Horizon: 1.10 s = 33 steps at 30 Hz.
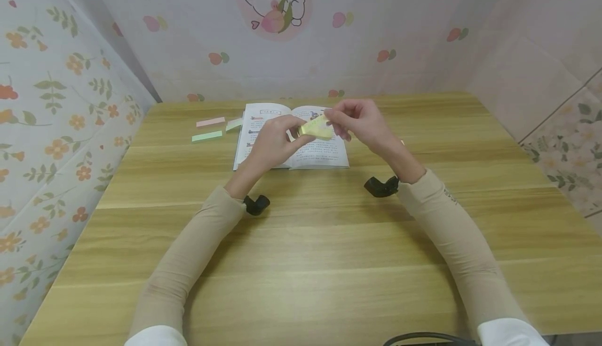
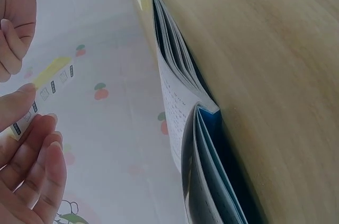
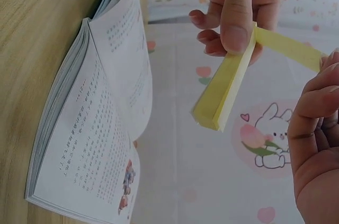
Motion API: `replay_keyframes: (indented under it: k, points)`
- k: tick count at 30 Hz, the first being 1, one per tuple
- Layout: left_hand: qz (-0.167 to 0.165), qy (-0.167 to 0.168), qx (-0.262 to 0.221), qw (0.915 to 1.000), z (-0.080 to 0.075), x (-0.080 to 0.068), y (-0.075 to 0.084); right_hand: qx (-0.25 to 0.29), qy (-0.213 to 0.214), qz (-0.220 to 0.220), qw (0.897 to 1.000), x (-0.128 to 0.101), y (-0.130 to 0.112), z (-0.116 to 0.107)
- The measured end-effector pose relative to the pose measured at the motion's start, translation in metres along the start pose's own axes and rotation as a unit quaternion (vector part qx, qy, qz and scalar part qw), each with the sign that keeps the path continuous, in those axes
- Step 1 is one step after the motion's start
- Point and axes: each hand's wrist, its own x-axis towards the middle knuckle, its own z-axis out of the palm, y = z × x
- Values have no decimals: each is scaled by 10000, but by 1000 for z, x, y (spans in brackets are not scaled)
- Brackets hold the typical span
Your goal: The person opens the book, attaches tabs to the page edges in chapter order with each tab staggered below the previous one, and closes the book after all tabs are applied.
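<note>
Up above the open book point(image 1: 291, 137), pinching a yellow sticky note pad point(image 1: 316, 128) between thumb and fingers of the left hand point(image 1: 275, 142), with the right hand point(image 1: 362, 121) at 3 o'clock pinching one strip off its top. Lying flat on the wooden bench point(image 1: 329, 241), pink and green pads point(image 1: 210, 129) at 9 o'clock of the book.
</note>
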Motion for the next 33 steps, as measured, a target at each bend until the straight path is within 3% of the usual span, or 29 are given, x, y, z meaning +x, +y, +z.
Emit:
replay_keyframes:
  k: [7, 13, 20, 26, 33]
  points:
    - [-175, -63, 257, 9995, -1, 0, -8, 538, 345, -255, 9976, -2, -1, -6]
    - [-194, 228, 54, 9995, -5, 1, -18, 1066, 701, -408, 9910, -1, -8, -16]
    - [14, 631, -310, 9975, -11, 3, -19, 900, 497, -251, 9944, 1, -8, -18]
    - [52, 777, -419, 9961, -18, 3, -22, 923, 493, -240, 9942, 2, -5, -19]
    - [-259, 822, -167, 9961, -34, 3, -27, 986, 497, -349, 9933, 3, -3, -20]
